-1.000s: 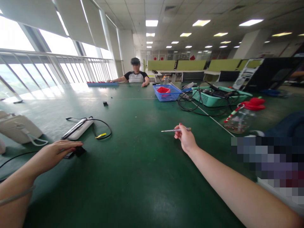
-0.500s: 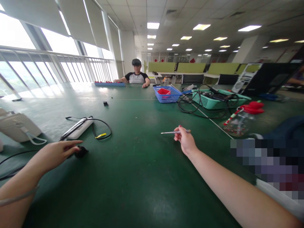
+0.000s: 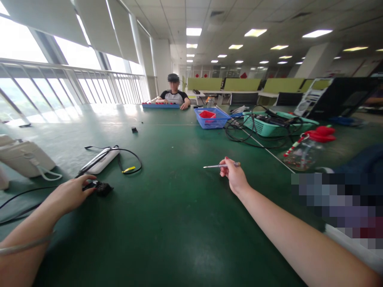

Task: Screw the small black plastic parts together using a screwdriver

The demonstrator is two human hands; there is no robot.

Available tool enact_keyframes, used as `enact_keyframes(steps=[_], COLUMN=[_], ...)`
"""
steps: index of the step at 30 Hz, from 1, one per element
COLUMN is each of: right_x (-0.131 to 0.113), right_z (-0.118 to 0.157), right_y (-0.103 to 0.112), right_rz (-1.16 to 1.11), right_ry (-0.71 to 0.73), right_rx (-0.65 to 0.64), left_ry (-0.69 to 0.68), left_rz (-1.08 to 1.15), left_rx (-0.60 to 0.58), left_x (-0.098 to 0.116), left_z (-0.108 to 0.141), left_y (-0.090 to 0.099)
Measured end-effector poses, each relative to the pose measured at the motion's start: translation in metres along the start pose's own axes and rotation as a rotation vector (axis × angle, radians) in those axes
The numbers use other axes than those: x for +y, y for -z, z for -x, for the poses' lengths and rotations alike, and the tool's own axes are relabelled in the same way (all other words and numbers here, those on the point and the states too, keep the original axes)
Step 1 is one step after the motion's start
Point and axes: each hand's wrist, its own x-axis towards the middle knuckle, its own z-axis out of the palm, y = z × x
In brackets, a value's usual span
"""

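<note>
My right hand [image 3: 235, 175] holds a slim screwdriver [image 3: 214, 166] above the green table, with its metal shaft pointing left. My left hand [image 3: 70, 195] is low at the left, its thumb and fingers curled on either side of a small black object [image 3: 103, 188]. The kind of that object cannot be made out; part of it is hidden by the fingers. Just beyond this hand lies a white power strip [image 3: 103, 161] with a thin black cable [image 3: 140, 159] looped over it, and a yellow tag [image 3: 129, 170] on the cable.
A white case [image 3: 26, 157] stands at the left. To the right are a blue basket [image 3: 213, 121], a green basket [image 3: 266, 129] with tangled cables, and a red-topped bottle [image 3: 305, 153]. Across the table sits a person [image 3: 172, 95] behind a long blue tray [image 3: 161, 106].
My left fingers have gone from stretched out over the black object to curled around it. The co-worker's blue tray has shifted right. My right hand stays nearly still with the screwdriver.
</note>
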Motion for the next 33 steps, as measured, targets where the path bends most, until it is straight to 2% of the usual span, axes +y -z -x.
enact_keyframes(steps=[3,6,12,19,25,33], right_x=[0.001,0.001,-0.001,-0.001,0.001,0.000], right_z=[0.000,0.000,0.001,0.000,0.000,0.001], right_y=[0.001,0.001,0.000,0.000,0.000,0.000], right_rz=[-0.001,0.000,0.010,0.023,0.033,0.054], right_ry=[0.002,0.006,0.007,0.009,0.016,0.015], right_rx=[-0.011,-0.013,-0.005,-0.025,-0.035,-0.050], left_ry=[0.024,-0.018,-0.098,-0.093,-0.097,-0.123], left_rz=[0.140,0.099,-0.162,-0.183,-0.202,-0.218], left_rx=[0.061,0.170,0.118,0.013,0.042,0.000], left_x=[0.009,0.026,0.060,0.063,0.071,0.070], left_z=[0.011,0.025,0.037,0.035,0.046,0.045], left_y=[0.015,0.022,0.014,0.015,0.023,0.014])
